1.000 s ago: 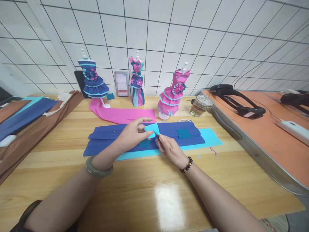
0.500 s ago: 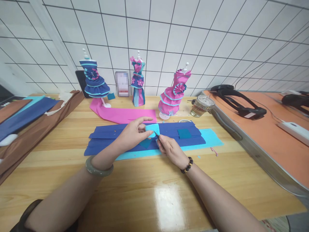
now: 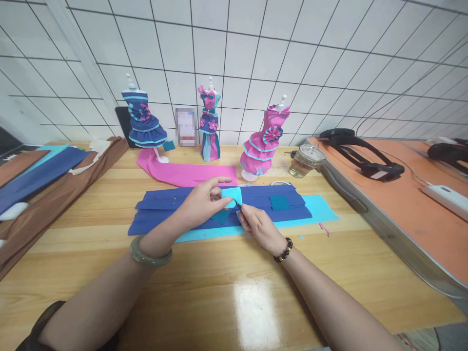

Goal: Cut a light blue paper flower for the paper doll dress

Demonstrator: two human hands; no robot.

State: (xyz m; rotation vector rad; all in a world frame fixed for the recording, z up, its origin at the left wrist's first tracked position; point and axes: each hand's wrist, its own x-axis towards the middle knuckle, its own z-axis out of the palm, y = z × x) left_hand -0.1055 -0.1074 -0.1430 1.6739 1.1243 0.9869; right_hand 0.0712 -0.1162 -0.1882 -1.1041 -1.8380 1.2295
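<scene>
My left hand [image 3: 203, 200] pinches a small light-blue piece of crepe paper [image 3: 229, 196] between thumb and fingers, with the index finger stretched out above it. From the right, my right hand [image 3: 258, 225] grips a slim dark tool [image 3: 239, 206]. Its tip meets the lower right part of the light-blue piece; the fingers hide most of the tool, so its kind is unclear. Both hands are over dark-blue paper strips [image 3: 259, 195], which overlap a longer light-blue strip [image 3: 318, 207]. Teal squares lie on the strips, one [image 3: 280, 202] to the right and one [image 3: 221, 216] beneath my left hand.
Behind the strips stand a blue dress form [image 3: 146, 117], a multicoloured one [image 3: 209, 122] and a pink one [image 3: 265, 141]. A pink strip [image 3: 190, 173] lies before them. A glass cup [image 3: 306, 161] stands right, near a black headset [image 3: 365, 156]. Brown paper [image 3: 66, 195] lies left.
The light-blue piece has tilted very slightly between my hands. Both hands have kept nearly the same place, and the whole view has shifted a touch.
</scene>
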